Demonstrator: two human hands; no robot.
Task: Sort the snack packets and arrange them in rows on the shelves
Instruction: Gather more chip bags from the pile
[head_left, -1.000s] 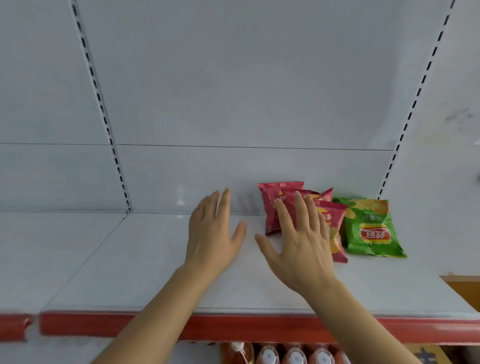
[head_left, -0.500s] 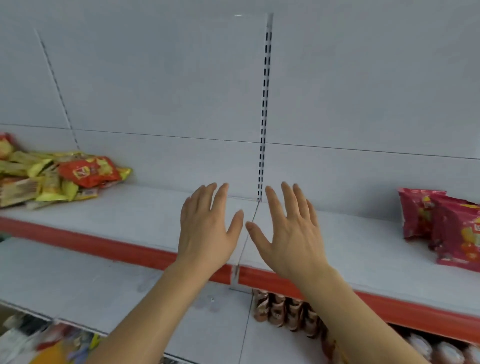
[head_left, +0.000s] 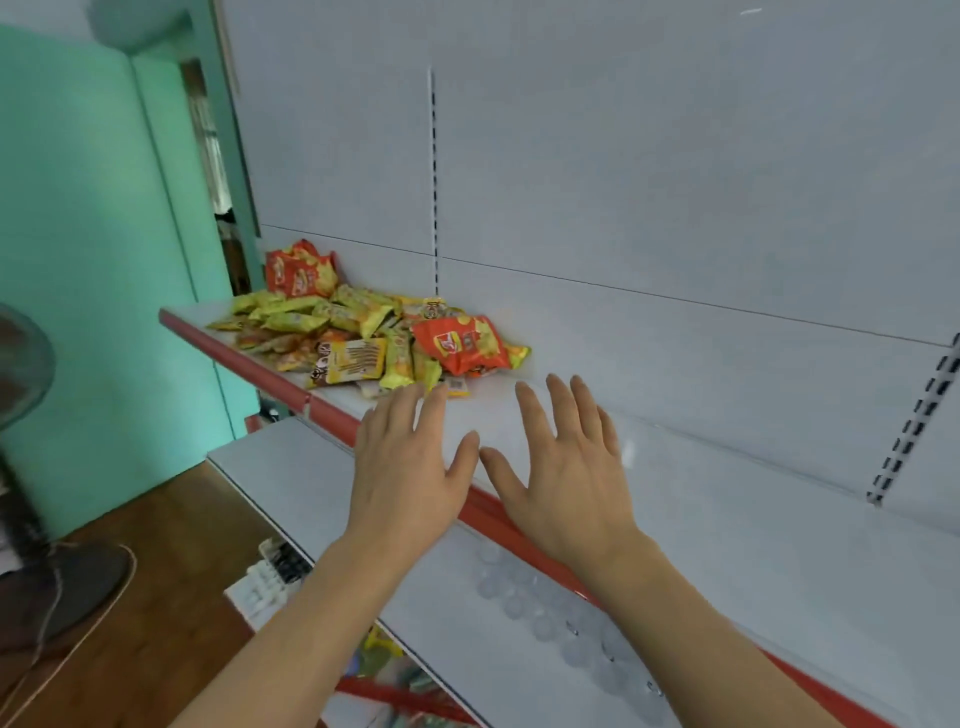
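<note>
At the far left stands a fan (head_left: 21, 374), blurred, its base on the wooden floor (head_left: 156, 597) before a green wall (head_left: 93, 234). To the right of it runs the shelf (head_left: 701, 493), white with a red front edge, and a lower shelf (head_left: 291, 467) juts out beneath it.

On the left end of the upper shelf lies a loose pile (head_left: 358, 338) of snack packets. Two orange packets (head_left: 298, 270) stand at the back against the panel. Yellow packets (head_left: 291, 317) are heaped in front of them, overlapping each other in no order. A yellow packet with brown sticks printed on it (head_left: 350, 361) lies at the front of the heap, near the red edge. A larger orange packet (head_left: 460, 345) rests on top at the right side of the pile.

The left hand (head_left: 410, 467) is held over the shelf edge, just right of the pile, palm down and fingers straight, holding nothing; its fingertips (head_left: 436, 395) are near the closest packets, and whether they touch one cannot be told. The right hand (head_left: 561, 467) is beside it, likewise flat, spread and holding nothing, thumbs nearly meeting. Right of the hands the shelf stretches on to a slotted upright (head_left: 914, 421) in the back panel.
</note>
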